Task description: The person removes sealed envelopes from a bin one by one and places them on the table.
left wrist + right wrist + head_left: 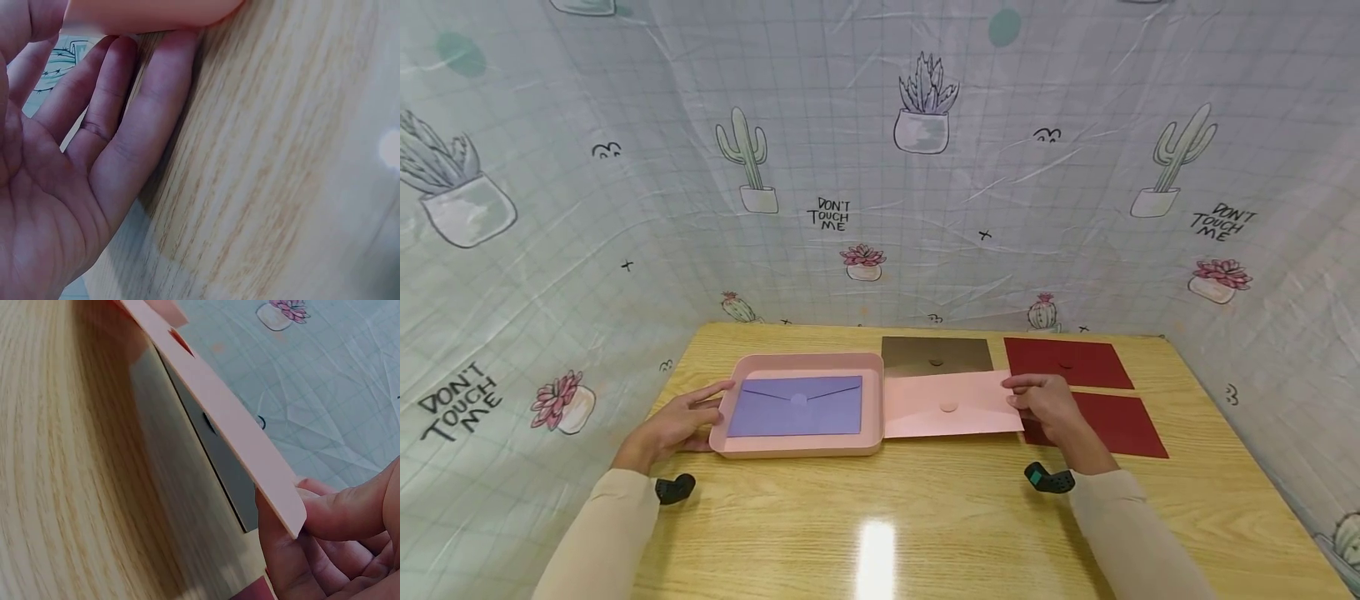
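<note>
A light pink envelope [951,406] with a round flap tab is pinched at its right end by my right hand [1048,406]. In the right wrist view the thumb and fingers grip the corner of the pink envelope [250,447], seen nearly edge-on and raised off the wood. Its left end meets the right rim of a pink tray [807,364]. Inside the tray lies a purple envelope [797,418], flap side up. My left hand [677,421] touches the tray's left side, fingers fairly straight. The left wrist view shows those fingertips against the tray wall [150,15].
Behind the pink envelope lies a brown-grey envelope [936,350], partly covered by it. Two dark red envelopes lie at the right, a far one [1067,360] and a near one [1123,425]. A cactus-print sheet [865,208] surrounds the wooden table [790,533].
</note>
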{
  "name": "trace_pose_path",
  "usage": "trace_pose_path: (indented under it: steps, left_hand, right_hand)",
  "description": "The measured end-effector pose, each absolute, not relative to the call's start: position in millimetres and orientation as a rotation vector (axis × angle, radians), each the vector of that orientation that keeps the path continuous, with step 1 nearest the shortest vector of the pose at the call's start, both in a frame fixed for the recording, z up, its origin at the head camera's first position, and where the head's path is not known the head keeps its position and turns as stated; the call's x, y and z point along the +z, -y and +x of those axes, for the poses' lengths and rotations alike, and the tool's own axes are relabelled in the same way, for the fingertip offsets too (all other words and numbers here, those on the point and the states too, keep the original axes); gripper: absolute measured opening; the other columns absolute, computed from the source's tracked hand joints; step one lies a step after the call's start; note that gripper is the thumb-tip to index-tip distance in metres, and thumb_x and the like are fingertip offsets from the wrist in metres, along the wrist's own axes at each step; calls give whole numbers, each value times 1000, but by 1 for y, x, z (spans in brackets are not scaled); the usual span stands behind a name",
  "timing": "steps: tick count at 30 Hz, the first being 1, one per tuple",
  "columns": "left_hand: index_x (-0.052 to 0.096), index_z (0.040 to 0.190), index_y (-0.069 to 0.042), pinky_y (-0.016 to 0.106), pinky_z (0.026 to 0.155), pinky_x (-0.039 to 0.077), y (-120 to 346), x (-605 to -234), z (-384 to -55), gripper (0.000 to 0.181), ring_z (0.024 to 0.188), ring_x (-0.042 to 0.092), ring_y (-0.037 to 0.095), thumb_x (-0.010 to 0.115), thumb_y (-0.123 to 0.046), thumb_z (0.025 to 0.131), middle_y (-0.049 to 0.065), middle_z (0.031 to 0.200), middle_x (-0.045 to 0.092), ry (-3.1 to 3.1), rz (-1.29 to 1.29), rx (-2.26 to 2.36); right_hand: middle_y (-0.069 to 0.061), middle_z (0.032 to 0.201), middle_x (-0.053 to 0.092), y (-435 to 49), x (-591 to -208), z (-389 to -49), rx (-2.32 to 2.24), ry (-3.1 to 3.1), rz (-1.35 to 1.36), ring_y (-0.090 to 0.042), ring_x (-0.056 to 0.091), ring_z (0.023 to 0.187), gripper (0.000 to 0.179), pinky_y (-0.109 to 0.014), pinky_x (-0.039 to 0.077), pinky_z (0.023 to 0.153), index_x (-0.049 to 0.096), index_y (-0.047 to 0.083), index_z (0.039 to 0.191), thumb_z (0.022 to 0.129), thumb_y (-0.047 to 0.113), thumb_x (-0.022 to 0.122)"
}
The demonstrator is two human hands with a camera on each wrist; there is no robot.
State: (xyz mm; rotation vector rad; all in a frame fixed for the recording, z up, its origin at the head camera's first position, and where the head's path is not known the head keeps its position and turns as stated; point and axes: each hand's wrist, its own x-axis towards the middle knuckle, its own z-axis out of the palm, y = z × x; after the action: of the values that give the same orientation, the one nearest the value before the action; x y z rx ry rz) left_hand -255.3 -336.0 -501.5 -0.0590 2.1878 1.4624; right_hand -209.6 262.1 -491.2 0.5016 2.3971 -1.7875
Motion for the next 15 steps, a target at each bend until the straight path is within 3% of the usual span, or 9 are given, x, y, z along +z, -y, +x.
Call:
trace_pose_path:
  steps: [8, 15]
  left_hand:
    - [27, 167, -25, 39, 77, 63, 337, -502, -254, 78, 108, 67, 19, 62, -14, 99, 24, 169, 30, -2186, -41, 1479]
    - [27, 167, -26, 39, 77, 63, 338, -502, -254, 79, 109, 66, 19, 63, -15, 98, 24, 169, 31, -2192, -38, 1478]
  right_hand:
    - [-9, 106, 66, -257, -496, -211, -1754, -2415, 520, -20, 62, 87, 33, -25, 59, 72, 71, -5, 128, 95, -1, 67]
    - [-6, 99, 65, -254, -498, -210, -1735, -2440, 528, -21, 61, 84, 33, -26, 57, 71, 71, -5, 127, 94, -1, 67]
